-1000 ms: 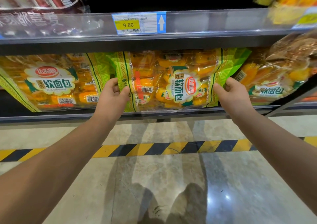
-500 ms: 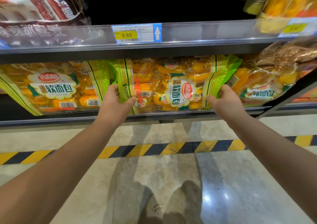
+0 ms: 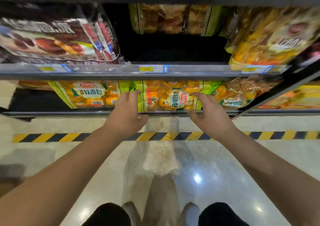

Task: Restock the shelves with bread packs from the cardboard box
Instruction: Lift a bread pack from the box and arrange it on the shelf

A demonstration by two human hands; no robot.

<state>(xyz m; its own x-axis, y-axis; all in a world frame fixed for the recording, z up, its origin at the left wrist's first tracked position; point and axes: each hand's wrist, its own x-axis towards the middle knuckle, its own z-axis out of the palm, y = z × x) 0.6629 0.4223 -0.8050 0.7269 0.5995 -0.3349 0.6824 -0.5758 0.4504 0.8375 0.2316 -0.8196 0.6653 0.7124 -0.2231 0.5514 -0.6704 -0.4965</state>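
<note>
A yellow-and-green bread pack (image 3: 173, 98) lies sideways on the lower shelf (image 3: 107, 113), its label turned on end. My left hand (image 3: 126, 112) is at the pack's left end with fingers stretched forward and thumb spread. At the pack's right end is my right hand (image 3: 208, 114), fingers loosely extended. Neither hand visibly curls round the pack. A matching bread pack (image 3: 90, 93) lies to its left and another (image 3: 232, 96) to its right. The cardboard box is out of view.
The upper shelf (image 3: 121, 69) carries dark red packs (image 3: 52, 37) on the left, yellow packs (image 3: 270, 38) on the right and a dark gap (image 3: 173, 47) between them. A price tag (image 3: 153, 68) hangs below the gap. Yellow-black floor tape (image 3: 52, 137) runs along the shelving.
Both hands gripped the ends of the pack; now the fingers have loosened and the hands have drawn back slightly. The camera has tilted up, showing the upper shelf.
</note>
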